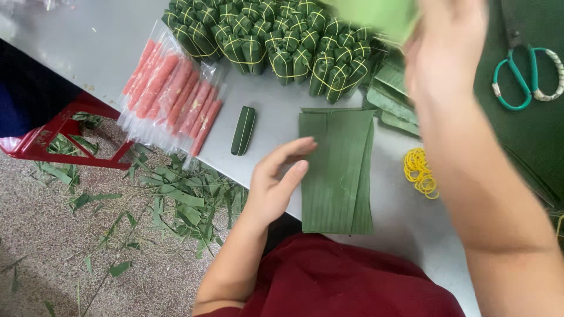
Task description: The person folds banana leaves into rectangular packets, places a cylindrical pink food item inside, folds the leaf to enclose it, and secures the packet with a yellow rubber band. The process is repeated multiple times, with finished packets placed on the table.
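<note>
Now — grey desk (405,235) | wrapped-bundle pile (276,41) stacked at far edge | flat banana leaf (338,170) laid near front edge, touched at left edge by open left hand (276,182) | right hand (446,53) raised, blurred, closed on green leaf piece (376,14) | single wrapped roll (243,130) left of leaf.

Left hand (276,182) open, fingers spread, fingertips at the left edge of a flat stack of cut green leaf sheets (336,170) on the grey tabletop (106,41). Right hand (446,47) raised, blurred, against a green leaf piece (382,14); grip unclear. One wrapped leaf roll (243,130) lies apart, left of the sheets. Tied leaf bundles (276,41) behind; bagged pink sausages (173,94) left; yellow rubber bands (420,170) right; scissors (526,73) far right.
</note>
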